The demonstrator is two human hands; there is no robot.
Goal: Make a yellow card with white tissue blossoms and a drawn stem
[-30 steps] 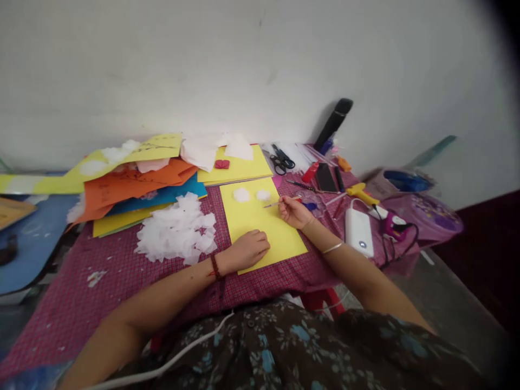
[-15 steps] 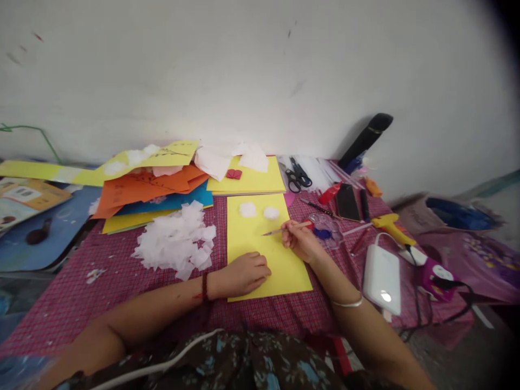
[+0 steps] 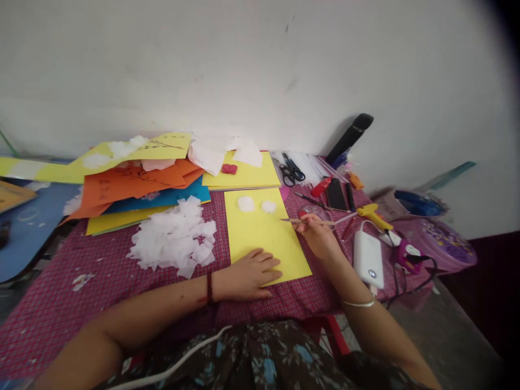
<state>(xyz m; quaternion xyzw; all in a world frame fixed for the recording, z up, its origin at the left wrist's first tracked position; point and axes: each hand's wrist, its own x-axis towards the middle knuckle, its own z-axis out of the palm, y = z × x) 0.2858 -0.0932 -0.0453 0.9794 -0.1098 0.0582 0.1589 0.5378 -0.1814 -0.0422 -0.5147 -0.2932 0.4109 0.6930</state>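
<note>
Yellow paper [image 3: 264, 235], flat on the bench [image 3: 109, 276]; left hand [image 3: 247, 275] spread open across its lower edge, presumably steadying it; right hand [image 3: 317, 234] pinches a brush [image 3: 292, 220] pencil-fashion, likely for control.

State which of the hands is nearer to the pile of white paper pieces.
Left. The left hand rests on the yellow sheet, just right of the pile of white paper pieces; the right hand is farther off, beyond the sheet's middle.
</note>
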